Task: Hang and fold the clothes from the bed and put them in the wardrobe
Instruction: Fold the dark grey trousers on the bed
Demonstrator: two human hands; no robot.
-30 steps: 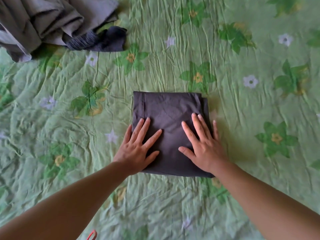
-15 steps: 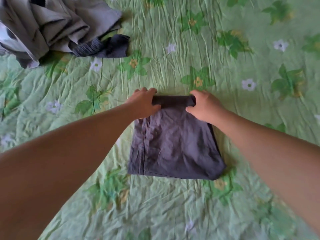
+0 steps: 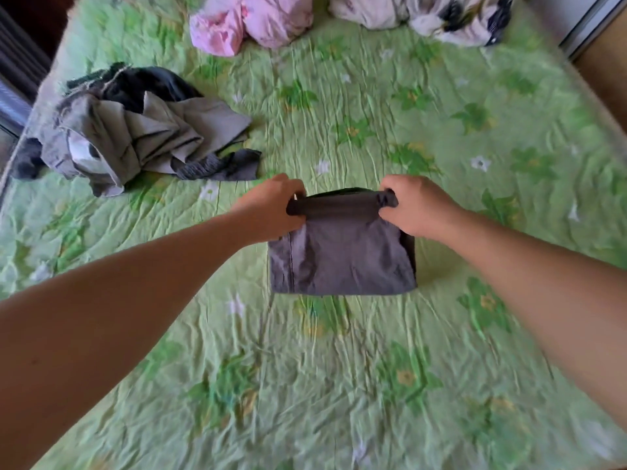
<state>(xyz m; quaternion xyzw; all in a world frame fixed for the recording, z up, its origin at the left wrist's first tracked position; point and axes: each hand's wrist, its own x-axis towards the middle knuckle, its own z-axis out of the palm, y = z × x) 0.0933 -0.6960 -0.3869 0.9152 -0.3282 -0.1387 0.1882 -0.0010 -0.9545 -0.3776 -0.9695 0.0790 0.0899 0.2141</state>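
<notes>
A folded dark grey garment (image 3: 342,259) lies in the middle of the green flowered bed sheet (image 3: 339,368). My left hand (image 3: 271,208) grips its far left corner and my right hand (image 3: 419,206) grips its far right corner. Between them the far edge is bunched and raised a little off the bed; the near edge still rests on the sheet. A crumpled heap of grey and dark clothes (image 3: 135,130) lies at the left, a pink garment (image 3: 251,22) at the top, and a white and black patterned garment (image 3: 441,15) at the top right.
A dark sock-like piece (image 3: 220,166) pokes out of the grey heap toward my left hand. The bed's left edge meets a dark frame (image 3: 17,72). At the top right a sliding door rail and brown panel (image 3: 597,39) border the bed.
My hands went from pressing flat on the folded garment to gripping its far corners, and now lift that edge. The view has tilted up, showing more clothes at the bed's far end.
</notes>
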